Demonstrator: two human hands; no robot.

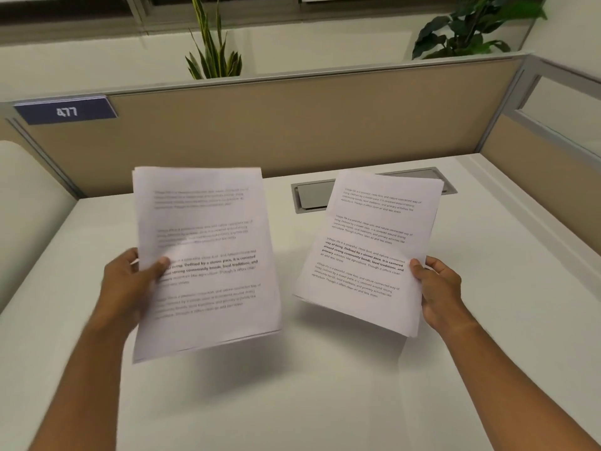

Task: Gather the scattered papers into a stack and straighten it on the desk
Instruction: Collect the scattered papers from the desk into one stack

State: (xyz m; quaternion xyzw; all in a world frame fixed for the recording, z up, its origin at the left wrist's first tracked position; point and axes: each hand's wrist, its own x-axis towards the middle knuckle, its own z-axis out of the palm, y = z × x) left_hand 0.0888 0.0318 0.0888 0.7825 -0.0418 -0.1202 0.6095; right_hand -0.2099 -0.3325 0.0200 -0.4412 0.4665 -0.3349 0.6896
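Spanning the whole foreground, the white bench (pixel 325 385) meets a tan partition (pixel 292 131) at the back. Above it, well apart, hang two sheaves of printed papers. The left sheaf (pixel 208 288), blurred, is pinched at its left edge by the left hand (pixel 130 284), thumb on top. The right sheaf (pixel 374 242), covering part of a grey cable hatch (pixel 312 196), is pinched at its right edge by the right hand (pixel 439 288).

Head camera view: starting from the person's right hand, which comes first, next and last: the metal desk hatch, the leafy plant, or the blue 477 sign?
From the right hand:
1. Metal desk hatch, just beyond it on the desk.
2. Leafy plant, behind the partition, far right.
3. Blue 477 sign, on the partition's far left.
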